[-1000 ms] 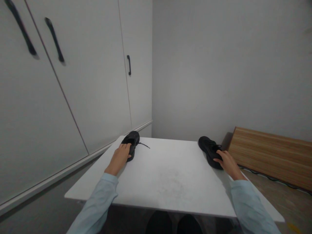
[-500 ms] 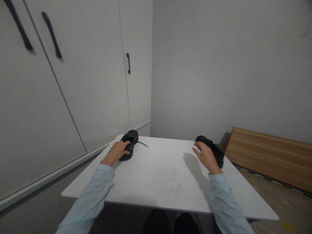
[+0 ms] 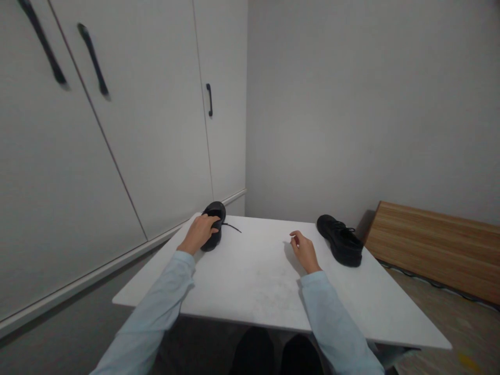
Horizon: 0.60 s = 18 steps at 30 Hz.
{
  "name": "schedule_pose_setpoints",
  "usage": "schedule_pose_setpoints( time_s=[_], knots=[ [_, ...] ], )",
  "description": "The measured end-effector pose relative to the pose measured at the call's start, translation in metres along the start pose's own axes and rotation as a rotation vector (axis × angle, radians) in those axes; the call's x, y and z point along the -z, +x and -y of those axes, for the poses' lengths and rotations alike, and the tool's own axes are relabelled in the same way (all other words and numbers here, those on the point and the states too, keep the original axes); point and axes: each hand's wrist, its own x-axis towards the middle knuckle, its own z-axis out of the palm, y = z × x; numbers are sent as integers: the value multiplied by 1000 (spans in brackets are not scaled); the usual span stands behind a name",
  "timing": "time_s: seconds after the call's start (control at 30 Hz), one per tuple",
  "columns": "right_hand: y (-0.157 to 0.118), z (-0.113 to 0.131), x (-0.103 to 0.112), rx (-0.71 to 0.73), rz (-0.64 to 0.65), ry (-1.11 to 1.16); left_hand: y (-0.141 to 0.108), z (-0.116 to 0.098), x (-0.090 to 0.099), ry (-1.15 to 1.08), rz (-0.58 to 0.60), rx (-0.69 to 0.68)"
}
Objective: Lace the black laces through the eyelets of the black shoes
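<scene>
At the far left of the white table (image 3: 250,281) lies a black lace-up shoe (image 3: 214,242), one loose lace trailing right across the tabletop. My left hand (image 3: 200,231) is closed around its side, with fingers over the opening. Part of this shoe is hidden behind the hand. My right hand (image 3: 303,250) hovers above the tabletop, loosely curled with thumb and fingers a little apart, and nothing shows in it. Off to its right, apart from it, a second black shoe (image 3: 340,241) sits sole down with its laces tied.
White cabinets (image 3: 152,135) with dark handles run along the left side. Behind the table rises a plain grey wall (image 3: 344,114). A wood-grain panel (image 3: 433,250) leans at the right, beyond the table's edge. My own legs (image 3: 254,351) are below the near edge.
My right hand has moved left, away from the right shoe, and its fingers have curled more. My left hand stays on the left shoe. The view has shifted slightly.
</scene>
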Motion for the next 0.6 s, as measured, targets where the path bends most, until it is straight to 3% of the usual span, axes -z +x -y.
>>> schedule_pose_setpoints(
  time_s=[0.13,0.27,0.37,0.6],
  knots=[
    [1,-11,4,-93,-93,55,2,-25,20,18,-82,-70],
    [1,-15,6,-129,-133,114,-6,-66,35,7,-146,-142],
    [1,-14,8,-178,-173,229,-15,-100,36,-29,-180,-233],
    [1,-8,14,-256,-231,451,-43,-172,23,-132,-140,-366]
  ],
)
